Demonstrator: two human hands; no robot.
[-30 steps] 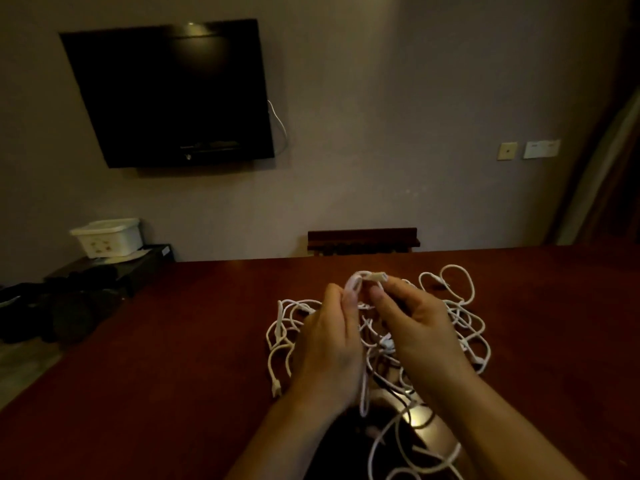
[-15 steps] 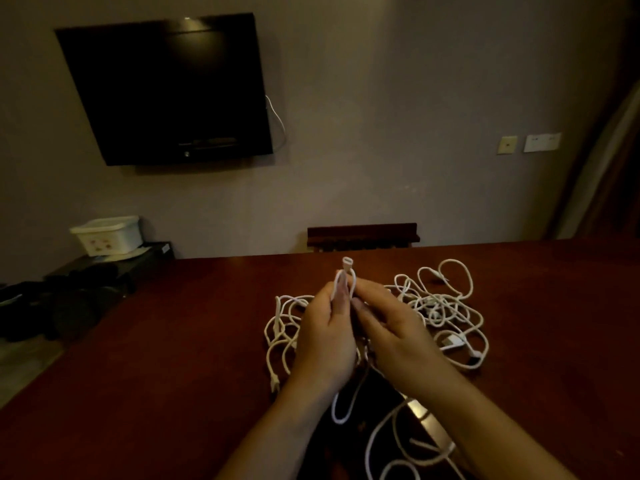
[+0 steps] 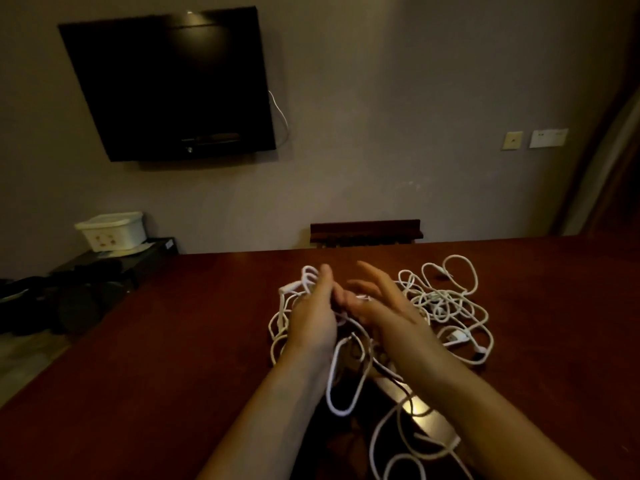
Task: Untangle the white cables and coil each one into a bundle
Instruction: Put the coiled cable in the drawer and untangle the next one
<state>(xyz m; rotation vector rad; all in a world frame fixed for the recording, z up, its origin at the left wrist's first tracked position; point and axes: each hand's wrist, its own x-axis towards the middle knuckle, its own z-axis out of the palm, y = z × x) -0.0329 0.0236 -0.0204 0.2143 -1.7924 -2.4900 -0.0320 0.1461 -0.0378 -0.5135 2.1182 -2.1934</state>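
A tangle of white cables (image 3: 446,301) lies on the dark red table (image 3: 173,358), spreading to the right of my hands and toward me. My left hand (image 3: 313,315) is raised over the pile's left side and grips one white cable (image 3: 306,277), with small loops and a plug end sticking out above and left of its fingers. A long loop (image 3: 346,379) of that cable hangs below, between my wrists. My right hand (image 3: 379,304) hovers just right of the left, blurred, with its fingers stretched out and spread. What its palm touches is hidden.
A dark chair back (image 3: 365,230) stands behind the table's far edge. On the left, a white box (image 3: 110,230) sits on a low black stand with dark clutter beside it. A black TV (image 3: 166,84) hangs on the wall.
Both hands pinched a raised cable loop together before. Now my right hand has let go and spread its fingers, while my left hand keeps the cable, whose loops have shifted left.
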